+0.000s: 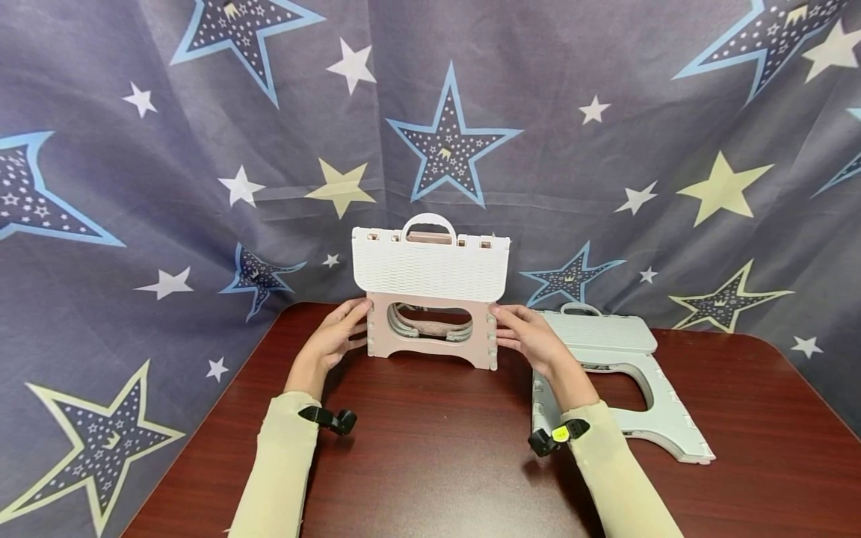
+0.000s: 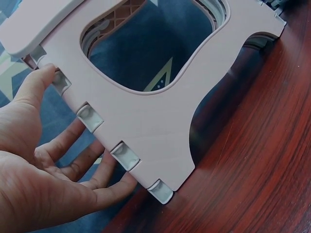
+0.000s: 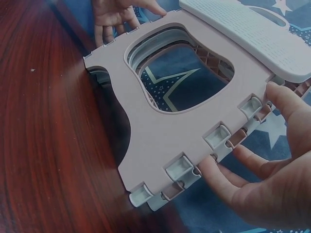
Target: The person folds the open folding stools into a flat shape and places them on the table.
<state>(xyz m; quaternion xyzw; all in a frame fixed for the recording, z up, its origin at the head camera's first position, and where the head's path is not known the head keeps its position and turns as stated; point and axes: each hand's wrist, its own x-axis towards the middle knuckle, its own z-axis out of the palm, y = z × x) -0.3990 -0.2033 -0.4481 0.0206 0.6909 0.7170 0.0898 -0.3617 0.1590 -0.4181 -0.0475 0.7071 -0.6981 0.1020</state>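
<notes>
A pink folding stool [image 1: 431, 345] with a white textured top [image 1: 430, 261] and a loop handle stands near the back of the table, its top flap hanging down over the front panel. My left hand [image 1: 334, 334] holds its left side edge, thumb toward the front and fingers along the side hinges. On the opposite edge my right hand [image 1: 531, 336] holds the stool the same way. In the right wrist view, the thumb of the right hand [image 3: 272, 179] lies just under the top, with fingertips against the hinged edge.
A pale grey-green folding stool [image 1: 662, 403] lies flat on the table at the right, partly behind my right forearm. The dark red wooden table [image 1: 430, 463] meets a grey curtain [image 1: 551, 194] with star prints at its back edge.
</notes>
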